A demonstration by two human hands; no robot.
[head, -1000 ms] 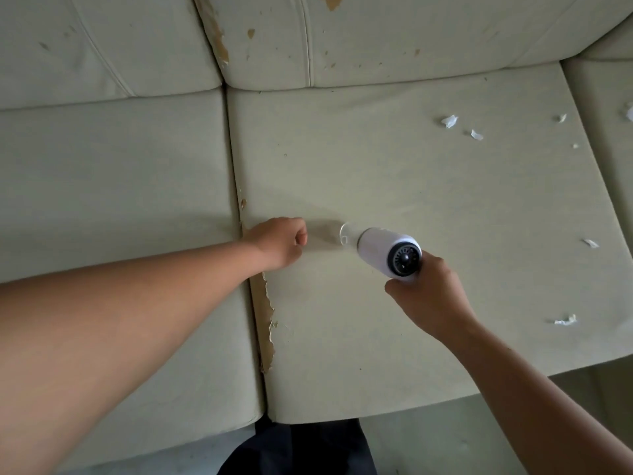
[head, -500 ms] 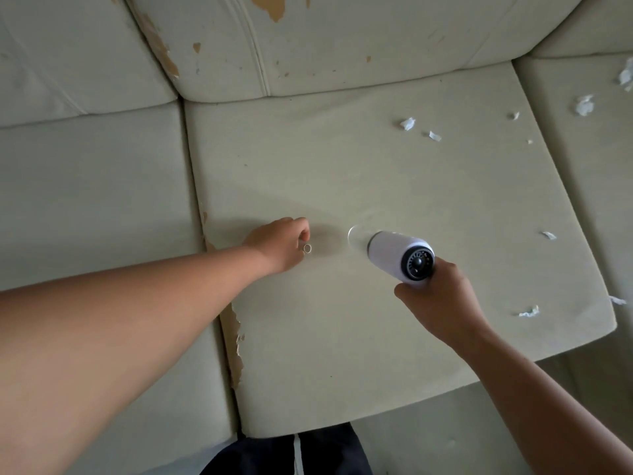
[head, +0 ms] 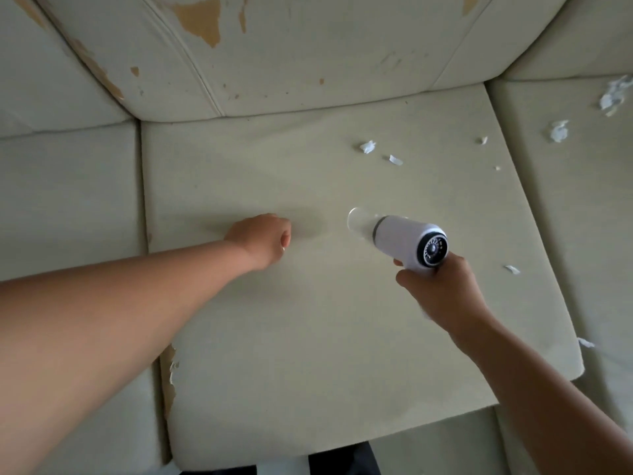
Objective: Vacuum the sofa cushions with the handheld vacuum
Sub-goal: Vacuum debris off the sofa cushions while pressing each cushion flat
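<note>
White cylindrical handheld vacuum (head: pixel 404 241), clasped by the right hand (head: pixel 442 293) at the centre of the pale fabric seat cushion (head: pixel 308 337), mid-sweep; left hand (head: pixel 260 240) curled on the cushion to its left, contents untellable; white torn scraps (head: pixel 367 146) at far right judged to be reached next.

Both arms reach forward, left grip (head: pixel 262 240) fisted, right grip (head: pixel 442 293) clenched.

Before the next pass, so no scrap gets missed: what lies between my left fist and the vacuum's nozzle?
Head view: only bare cushion between the left hand and the vacuum, faintly shadowed. The white scraps lie farther back and right.
</note>
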